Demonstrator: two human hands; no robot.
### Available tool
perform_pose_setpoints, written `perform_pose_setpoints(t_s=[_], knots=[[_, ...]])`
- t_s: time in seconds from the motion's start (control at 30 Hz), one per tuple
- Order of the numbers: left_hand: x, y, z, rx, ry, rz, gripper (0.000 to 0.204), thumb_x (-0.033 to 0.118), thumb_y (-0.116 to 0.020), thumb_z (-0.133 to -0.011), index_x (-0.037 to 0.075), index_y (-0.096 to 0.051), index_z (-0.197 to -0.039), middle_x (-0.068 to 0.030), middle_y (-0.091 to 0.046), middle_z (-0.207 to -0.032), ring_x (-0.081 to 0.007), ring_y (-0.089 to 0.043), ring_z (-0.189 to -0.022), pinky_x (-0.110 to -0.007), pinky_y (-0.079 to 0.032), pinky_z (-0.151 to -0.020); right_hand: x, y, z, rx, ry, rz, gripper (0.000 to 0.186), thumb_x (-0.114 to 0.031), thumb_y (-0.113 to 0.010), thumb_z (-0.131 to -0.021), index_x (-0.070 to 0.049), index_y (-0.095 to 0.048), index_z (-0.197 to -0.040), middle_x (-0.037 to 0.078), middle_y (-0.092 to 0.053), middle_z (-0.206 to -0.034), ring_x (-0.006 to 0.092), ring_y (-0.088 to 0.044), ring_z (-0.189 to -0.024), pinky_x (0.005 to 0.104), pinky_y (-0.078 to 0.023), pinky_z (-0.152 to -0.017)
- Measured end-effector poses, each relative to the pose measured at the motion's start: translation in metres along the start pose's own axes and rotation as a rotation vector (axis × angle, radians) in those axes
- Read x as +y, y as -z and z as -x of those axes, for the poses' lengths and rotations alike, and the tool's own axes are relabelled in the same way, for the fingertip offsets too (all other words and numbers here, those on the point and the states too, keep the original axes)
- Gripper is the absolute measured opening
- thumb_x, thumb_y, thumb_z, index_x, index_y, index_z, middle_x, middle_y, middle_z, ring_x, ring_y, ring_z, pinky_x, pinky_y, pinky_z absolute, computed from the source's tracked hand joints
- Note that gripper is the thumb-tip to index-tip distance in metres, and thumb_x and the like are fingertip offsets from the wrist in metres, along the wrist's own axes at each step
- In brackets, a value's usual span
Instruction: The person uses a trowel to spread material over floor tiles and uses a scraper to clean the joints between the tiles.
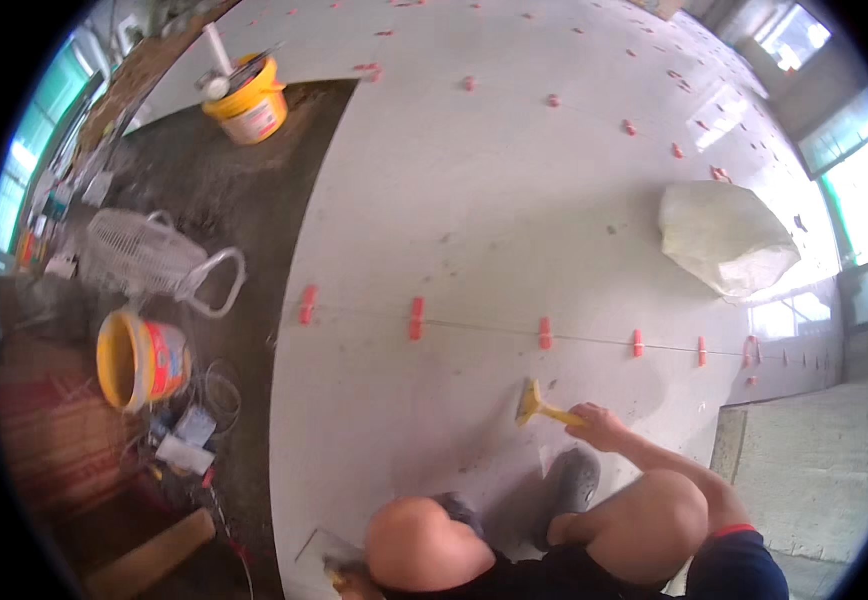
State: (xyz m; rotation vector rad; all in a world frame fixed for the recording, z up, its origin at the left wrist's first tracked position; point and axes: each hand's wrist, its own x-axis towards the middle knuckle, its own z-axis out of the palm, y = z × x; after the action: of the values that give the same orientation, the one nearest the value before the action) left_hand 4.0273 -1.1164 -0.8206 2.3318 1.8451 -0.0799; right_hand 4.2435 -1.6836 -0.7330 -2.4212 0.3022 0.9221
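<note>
Our right hand [597, 424] is wrapped around the handle of a yellow tool [534, 402] over the pale tiled floor [374, 220].
We see the tool's wide head pointing left, nearer to us than a row of red clips [545, 333]; whether it touches the tiles, we cannot tell. Our left hand [358, 588], mostly hidden, is near the floor's left edge, beside a flat plate [316, 549]; we cannot tell its grip. Past that edge lies a tipped yellow bucket [114, 362].

The right hand [602, 427] has its fingers [582, 413] curled, with the bare forearm [689, 476] behind it. Well apart, the left hand [357, 587] shows only partly, beside the left knee [422, 540].
</note>
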Motion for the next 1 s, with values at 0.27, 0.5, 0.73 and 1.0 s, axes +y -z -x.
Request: perform_pose_setpoints(t_s=[0.27, 0.5, 0.73, 1.0], knots=[[0.137, 0.049, 0.004, 0.006, -0.254, -0.025, 0.028, 0.025, -0.065, -0.084, 0.001, -0.064, -0.1, -0.0218, -0.068, -0.098, -0.0384, -0.065, -0.089, -0.047, -0.051, -0.079, -0.035, -0.036, -0.037, 0.31, 0.327, -0.055, 0.041, -0.022, -0.07, -0.084, -0.012, -0.061, -0.123, 0.013, -0.057, -0.113, 0.033, -0.056, -0.108, 0.042, -0.049, -0.093], [0.367, 0.106, -0.007, -0.394, -0.975, 0.324, 0.028, 0.019, -0.065, -0.081, 0.003, -0.063, -0.104, -0.0239, -0.064, -0.106, -0.0412, -0.06, -0.099, -0.047, -0.048, -0.088, -0.129, 0.027, -0.046, -0.09, 0.665, -0.749, 0.048, -0.022, -0.065, -0.092, -0.005, -0.049, -0.135, 0.017, -0.052, -0.129, 0.0356, -0.058, -0.112, 0.044, -0.049, -0.094], [0.533, 0.093, 0.25, -1.411, -0.876, 0.476, 0.039, 0.039, -0.049, -0.104, 0.002, -0.06, -0.103, -0.0074, -0.065, -0.099, -0.0172, -0.063, -0.09, -0.031, -0.05, -0.081, -0.148, 0.047, -0.054, 0.801, 0.745, -0.777, 0.072, -0.018, -0.07, -0.087, 0.0, -0.033, -0.147, 0.025, -0.048, -0.127, 0.0433, -0.053, -0.114, 0.0464, -0.047, -0.097], [0.434, 0.059, 0.348, -1.029, -2.395, -0.214, 0.038, 0.018, -0.066, -0.08, 0.0, -0.064, -0.113, -0.0195, -0.066, -0.105, -0.038, -0.065, -0.096, -0.043, -0.053, -0.085, 0.049, 0.048, -0.015, 0.746, 0.179, -0.517, 0.058, -0.023, -0.066, -0.089, -0.01, -0.045, -0.142, 0.019, -0.064, -0.118, 0.0403, -0.063, -0.103, 0.047, -0.053, -0.082]])
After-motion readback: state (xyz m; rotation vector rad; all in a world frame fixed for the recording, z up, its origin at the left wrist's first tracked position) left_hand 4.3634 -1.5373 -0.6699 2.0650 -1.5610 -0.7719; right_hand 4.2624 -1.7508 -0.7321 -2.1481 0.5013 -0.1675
